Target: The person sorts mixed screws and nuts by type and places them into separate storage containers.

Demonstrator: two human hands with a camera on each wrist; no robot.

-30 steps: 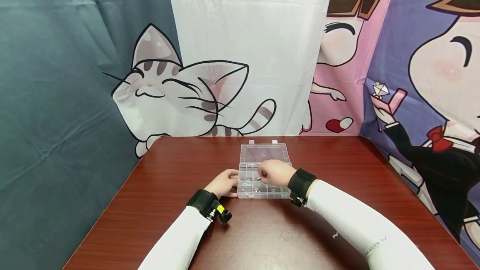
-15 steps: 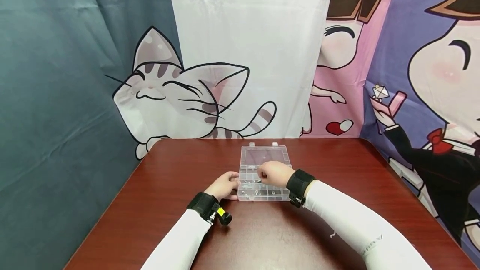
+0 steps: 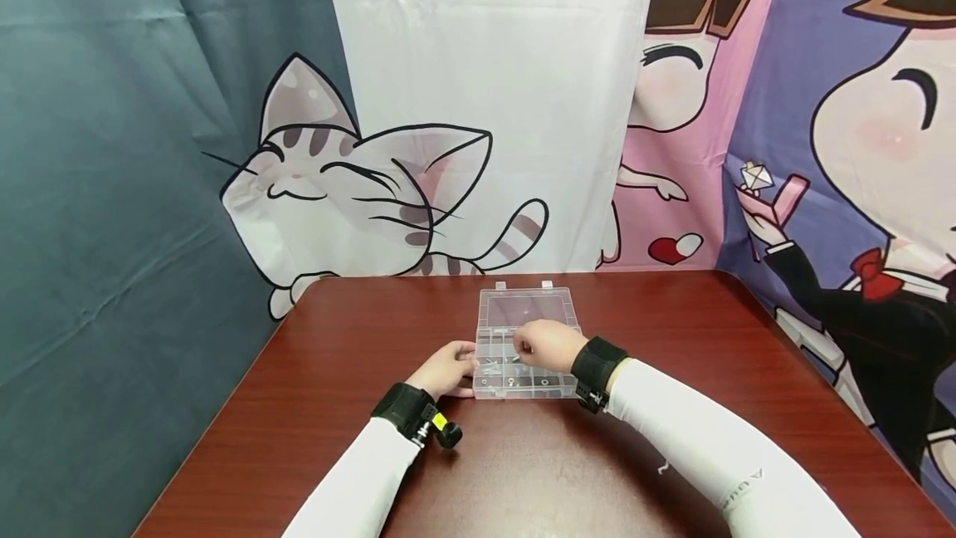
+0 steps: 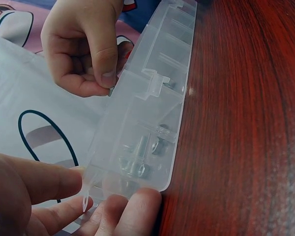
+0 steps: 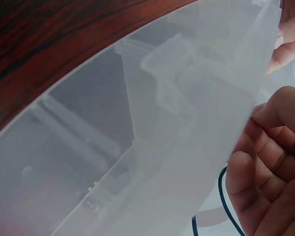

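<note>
A clear plastic compartment box (image 3: 489,393) lies open on the table, its lid (image 3: 526,308) laid back away from the person. My left hand (image 3: 446,370) holds the box's left end, with thumb and fingers about the corner in the left wrist view. Over the middle compartments, my right hand (image 3: 548,345) pinches a small metal piece (image 4: 111,91) between thumb and finger; most of it is hidden. Through the front wall in the left wrist view show a bolt (image 4: 136,160) and a nut (image 4: 158,145). A washer-like ring (image 3: 545,382) lies in a front compartment.
The box stands on a reddish-brown wooden table (image 3: 358,339). Two latches (image 3: 547,284) stick out from the lid's far edge. Behind the table hangs a cloth (image 3: 485,40) printed with a cartoon cat and figures.
Both hands keep their places at the box, and the right fingers stay pinched over the same compartments. Only the head view shifts slightly.
</note>
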